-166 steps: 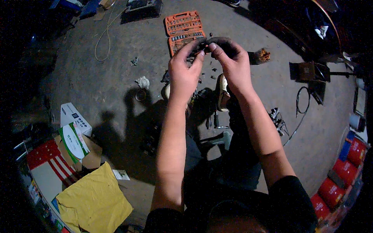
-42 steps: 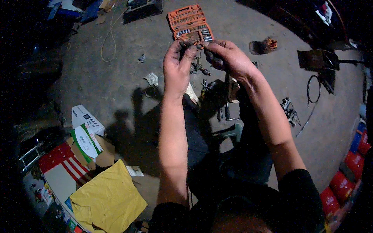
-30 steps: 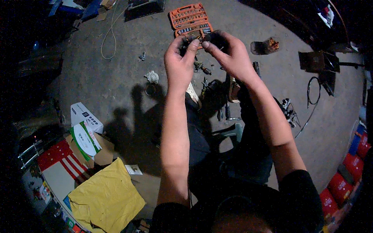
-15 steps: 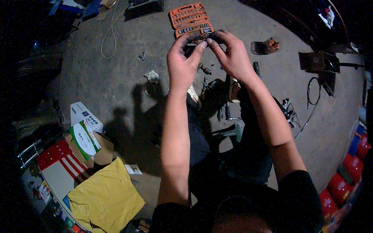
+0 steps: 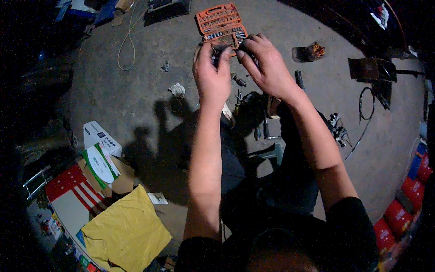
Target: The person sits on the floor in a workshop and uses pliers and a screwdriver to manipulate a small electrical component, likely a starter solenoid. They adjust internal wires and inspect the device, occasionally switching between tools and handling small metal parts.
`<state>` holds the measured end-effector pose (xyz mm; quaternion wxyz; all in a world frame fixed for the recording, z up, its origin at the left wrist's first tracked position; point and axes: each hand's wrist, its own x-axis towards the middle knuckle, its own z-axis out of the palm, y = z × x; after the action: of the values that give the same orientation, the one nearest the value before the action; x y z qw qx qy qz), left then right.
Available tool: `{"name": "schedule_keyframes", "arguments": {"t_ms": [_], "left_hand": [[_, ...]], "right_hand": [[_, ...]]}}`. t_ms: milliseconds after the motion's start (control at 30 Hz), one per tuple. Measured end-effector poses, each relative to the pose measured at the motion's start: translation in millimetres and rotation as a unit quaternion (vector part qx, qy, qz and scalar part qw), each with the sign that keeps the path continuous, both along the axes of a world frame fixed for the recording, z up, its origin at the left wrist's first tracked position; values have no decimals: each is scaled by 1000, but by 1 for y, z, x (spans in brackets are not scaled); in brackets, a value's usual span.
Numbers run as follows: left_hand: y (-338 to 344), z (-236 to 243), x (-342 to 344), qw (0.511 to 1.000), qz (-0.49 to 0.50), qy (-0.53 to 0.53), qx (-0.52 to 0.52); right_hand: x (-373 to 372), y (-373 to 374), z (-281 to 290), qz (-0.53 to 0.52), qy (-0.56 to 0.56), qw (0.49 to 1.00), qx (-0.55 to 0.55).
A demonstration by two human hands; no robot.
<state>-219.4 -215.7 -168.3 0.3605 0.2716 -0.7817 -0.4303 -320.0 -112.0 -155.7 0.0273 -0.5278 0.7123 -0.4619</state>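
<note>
Both arms stretch forward over the floor, with my left hand [image 5: 212,75] and my right hand [image 5: 268,65] side by side in front of an open orange socket set case [image 5: 220,20]. Fingers of my left hand curl around something dark, small and mostly hidden. Thumb and fingertips of my right hand pinch together at a small dark piece that I cannot make out. A narrow gap separates the two thumbs. Rows of metal sockets fill the case's lid and tray. Below the hands, a greasy metal part [image 5: 239,80] lies on the floor.
Hand tools [image 5: 266,127] lie between my feet. A crumpled white rag [image 5: 177,90] is to the left, a tangle of dark metal parts [image 5: 337,129] to the right. Cardboard boxes [image 5: 102,139] and a yellow bag [image 5: 127,229] stand lower left; red containers [image 5: 396,213] line the right.
My hands have drawn slightly apart, the left thumb lifting away from the right fingertips. More of the case's tray shows between them now.
</note>
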Motion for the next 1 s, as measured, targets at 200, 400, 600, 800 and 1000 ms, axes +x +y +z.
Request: {"name": "schedule_keyframes", "arguments": {"t_ms": [200, 400, 600, 800, 1000], "left_hand": [[6, 6, -2, 990, -97, -58, -89], [15, 10, -1, 952, -200, 136, 190], [1, 2, -1, 979, -49, 124, 156], [1, 5, -2, 987, -53, -57, -144], [12, 16, -2, 954, -243, 49, 166]], "right_hand": [[-16, 4, 2, -45, -10, 999, -24], [-19, 3, -3, -41, -249, 968, 4], [10, -3, -8, -4, -225, 974, 11], [1, 9, 11, 5, -264, 964, -41], [-29, 12, -4, -51, -379, 924, -23]]}}
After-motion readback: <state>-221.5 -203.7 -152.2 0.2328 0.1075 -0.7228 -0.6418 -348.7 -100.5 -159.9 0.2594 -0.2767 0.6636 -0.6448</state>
